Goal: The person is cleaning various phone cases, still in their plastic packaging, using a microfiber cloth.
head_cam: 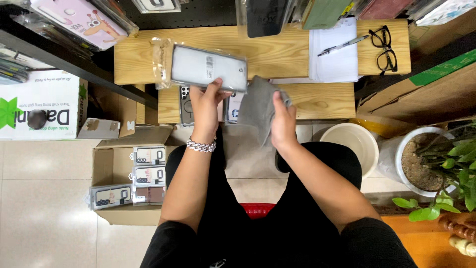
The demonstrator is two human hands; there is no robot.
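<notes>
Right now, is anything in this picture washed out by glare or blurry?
Head view: glare whitens the floor tiles at lower left; the packaged phone case in the left hand looks pale and reflective; the grey cloth in the right hand stays sharp.

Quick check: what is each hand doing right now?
Left hand: closed on a clear plastic phone case in its transparent wrapper.
Right hand: closed on a grey cloth.
</notes>
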